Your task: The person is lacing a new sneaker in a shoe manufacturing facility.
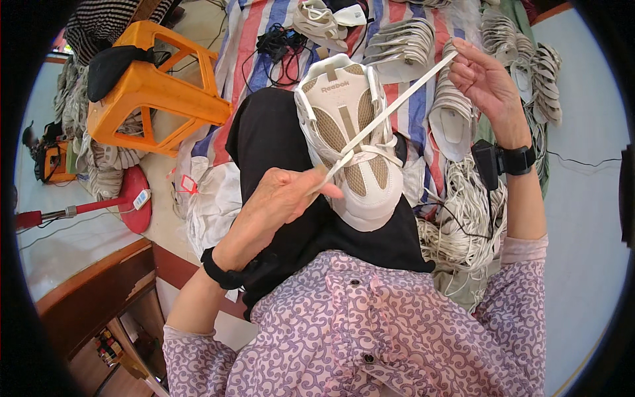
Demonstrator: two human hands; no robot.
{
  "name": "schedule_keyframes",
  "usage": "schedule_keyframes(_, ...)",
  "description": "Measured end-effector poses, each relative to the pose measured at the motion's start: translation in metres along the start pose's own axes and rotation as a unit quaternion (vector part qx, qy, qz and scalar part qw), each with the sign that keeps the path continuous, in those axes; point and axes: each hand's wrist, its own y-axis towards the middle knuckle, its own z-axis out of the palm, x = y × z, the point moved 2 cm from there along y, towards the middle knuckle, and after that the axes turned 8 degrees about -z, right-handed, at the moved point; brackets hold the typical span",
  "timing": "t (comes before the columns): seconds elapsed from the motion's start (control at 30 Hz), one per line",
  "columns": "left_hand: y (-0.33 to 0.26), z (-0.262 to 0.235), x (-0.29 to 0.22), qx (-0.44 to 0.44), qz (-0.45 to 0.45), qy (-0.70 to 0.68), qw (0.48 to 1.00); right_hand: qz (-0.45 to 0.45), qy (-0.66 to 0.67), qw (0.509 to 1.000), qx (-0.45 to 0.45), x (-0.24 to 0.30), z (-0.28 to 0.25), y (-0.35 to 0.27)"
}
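A white and beige sneaker rests on my lap, its toe toward me and its tongue pointing away. A flat off-white shoelace passes through the lowest eyelets near the toe. My right hand, raised to the upper right, pinches one length of it and holds it taut. Just left of the toe, my left hand is closed on the other part of the lace, close to the shoe. The upper eyelets show no lace.
A large heap of loose laces lies by my right leg. Stacked shoe parts sit on the striped sheet, with another sneaker beyond. To the left stands an orange stool with a black cap-like item on it.
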Motion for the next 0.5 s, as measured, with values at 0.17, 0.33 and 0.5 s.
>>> schedule_keyframes(0.17, 0.0, 0.002, -0.009, -0.011, -0.015, -0.013, 1.0, -0.011, -0.007, 1.0, -0.024, 0.008, 0.001, 0.014)
schedule_keyframes(0.33, 0.002, -0.01, -0.009, -0.049, 0.039, 0.058, 0.996, -0.025, -0.04, 0.999, -0.026, 0.034, -0.025, 0.046)
schedule_keyframes(0.5, 0.026, -0.008, -0.011, -0.024, 0.212, 0.129, 0.968, -0.155, -0.25, 0.953, 0.068, 0.192, -0.166, 0.084)
